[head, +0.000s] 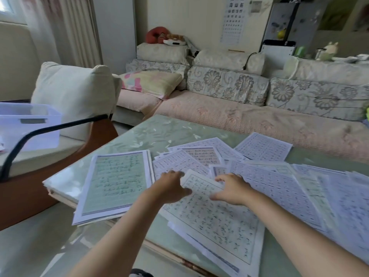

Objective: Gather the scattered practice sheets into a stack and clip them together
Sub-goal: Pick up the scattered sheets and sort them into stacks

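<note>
Head view:
- The central practice sheet (215, 216) lay on the surface (151, 132) in front of the person, on top of other sheets, with its near end past the near edge.
- The left hand (173, 186) had its fingers (176, 174) bent at the sheet's upper-left edge and its thumb on the sheet's face. This read as a grip on that edge.
- The right hand (234, 189) rested on the sheet's top edge with its fingers curved. Whether it pinched the paper or only pressed on it could not be told.
- Risk: uneven pull. A one-sided grip would probably crease or skew the sheet.
- Risk: drag. The scattered practice sheets (283, 188) overlapped beside and under the central one, so lifting it could shift them or carry one along.
- Risk: fall. The gathered stack (117, 182), just left of the hands, overhung the near edge. A nudge from the left forearm, or a sheet dropped on it off-centre, could tip it to the floor.
- Risk: omission. The far sheet (263, 146) lay apart and was likely to be missed.
- No clip showed in this view. Unsquared edges would probably leave some sheets outside its bite.
</note>
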